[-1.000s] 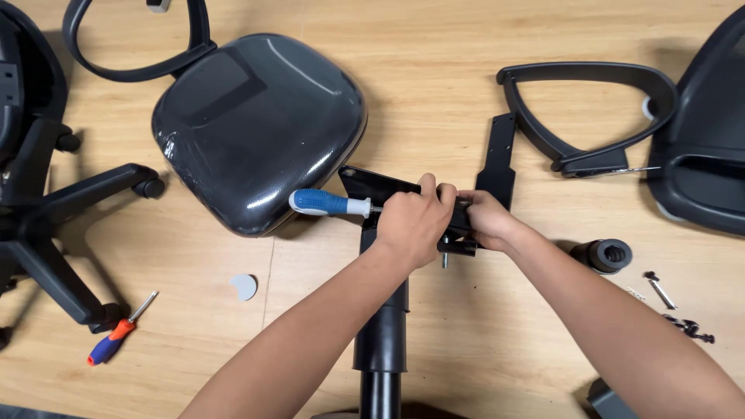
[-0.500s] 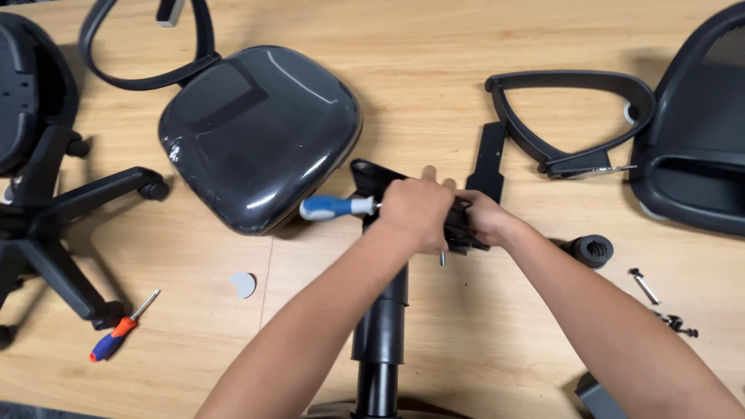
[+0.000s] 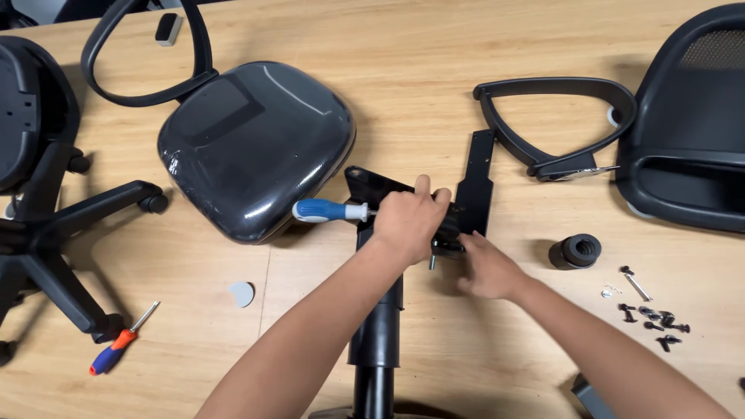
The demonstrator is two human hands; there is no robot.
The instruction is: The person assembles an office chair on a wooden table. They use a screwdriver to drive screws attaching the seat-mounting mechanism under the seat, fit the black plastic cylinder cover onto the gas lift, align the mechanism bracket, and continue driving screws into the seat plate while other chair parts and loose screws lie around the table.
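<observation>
Seen from the head camera, the left hand (image 3: pixel 411 221) is curled into a fist around the shaft end of a screwdriver with a smooth blue-and-white plastic handle (image 3: pixel 326 210), which juts out to the left, lying roughly level. The fist sits on top of a flat black metal seat mechanism plate (image 3: pixel 372 185), angular and matte, mounted on a black cylindrical gas-lift column (image 3: pixel 379 334) that rises toward the camera from the bottom edge. The right hand (image 3: pixel 485 268) rests just beside the plate's lower right edge, fingers bent and pressed against the metal; whether they actually clasp anything there cannot be told. A long flat black metal bracket (image 3: pixel 475 182) stands out from the plate, just behind both hands.

All of it lies on a pale wood-grain surface (image 3: pixel 403 62). To the left sits a rounded, glossy black seat cushion wrapped in shiny plastic film (image 3: pixel 256 147), with a looped black plastic armrest (image 3: pixel 143 58) at its far corner. A second looped armrest (image 3: pixel 559 116) lies to the right, near a black mesh chair back (image 3: pixel 691 116). A ribbed black rubber ring (image 3: pixel 575 251) and a scatter of small dark screws (image 3: pixel 650 310) lie right of the hands. At far left are a black star-shaped wheeled base (image 3: pixel 54 233), a small red-and-blue screwdriver (image 3: pixel 120 341) and a small grey disc (image 3: pixel 241 293).
</observation>
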